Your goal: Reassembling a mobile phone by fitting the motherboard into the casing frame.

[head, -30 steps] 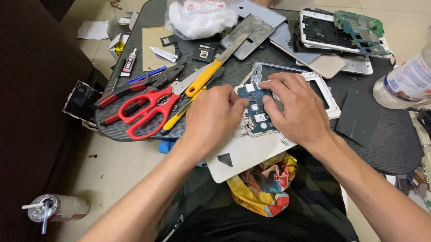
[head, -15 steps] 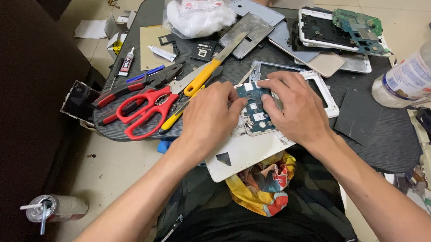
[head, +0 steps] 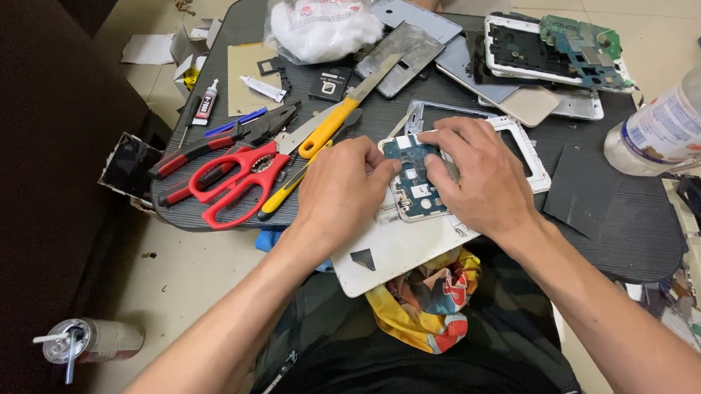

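A blue circuit board [head: 413, 176] lies in an opened white phone frame [head: 532, 153] near the front edge of a low dark table [head: 598, 221]. My left hand [head: 341, 190] presses on the board's left side with curled fingers. My right hand [head: 479, 178] covers the board's right side, fingertips on its top edge. Both hands grip the board and frame together. A white back cover [head: 399, 249] lies under the phone and sticks out over the table's edge.
Red scissors [head: 238, 181], red-handled pliers [head: 212, 149], a yellow-handled scraper [head: 346, 111] and a glue tube [head: 206, 101] lie left of my hands. Other opened phones [head: 553, 53], a white bag [head: 321, 25] and a plastic bottle [head: 668, 123] sit behind. A can [head: 89, 341] stands on the floor.
Both hands have stayed on the board, with only small finger shifts. The view has moved slightly.
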